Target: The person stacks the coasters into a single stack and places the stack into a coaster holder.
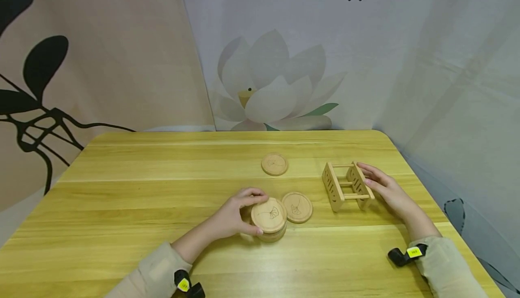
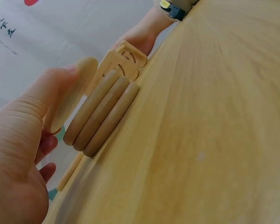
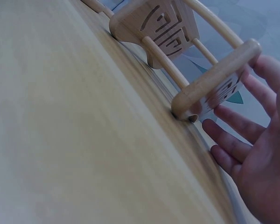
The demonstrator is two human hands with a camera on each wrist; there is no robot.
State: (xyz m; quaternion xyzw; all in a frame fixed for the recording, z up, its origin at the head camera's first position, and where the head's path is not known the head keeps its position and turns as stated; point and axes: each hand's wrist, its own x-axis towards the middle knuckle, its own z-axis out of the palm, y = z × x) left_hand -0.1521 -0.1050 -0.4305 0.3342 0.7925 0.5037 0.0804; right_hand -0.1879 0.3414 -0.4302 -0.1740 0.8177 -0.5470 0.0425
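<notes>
Your left sleeve (image 1: 152,273) is nearest the camera, and past it your left hand (image 1: 231,216) pinches one round wooden coaster (image 1: 269,215) at its rim between thumb and fingers. You hold it just above a stack of three coasters (image 2: 101,114), with a gap showing in the left wrist view. Your right hand (image 1: 387,194), well apart from your left, rests loosely spread fingers against the outer side of the wooden rack (image 1: 336,198), which stands on the worktop (image 1: 162,176) between your hands, just inside the right one. Closer to your left hand, a loose coaster (image 1: 297,207) lies flat just beside the stack; whether they touch cannot be told. The far coaster (image 1: 274,164) lies flat beyond your left hand, farther from you. As for progress, you look to be early on: one coaster is up in your grip, three are unlifted beneath it, two lie flat on the worktop, and all six that show are outside the rack
</notes>
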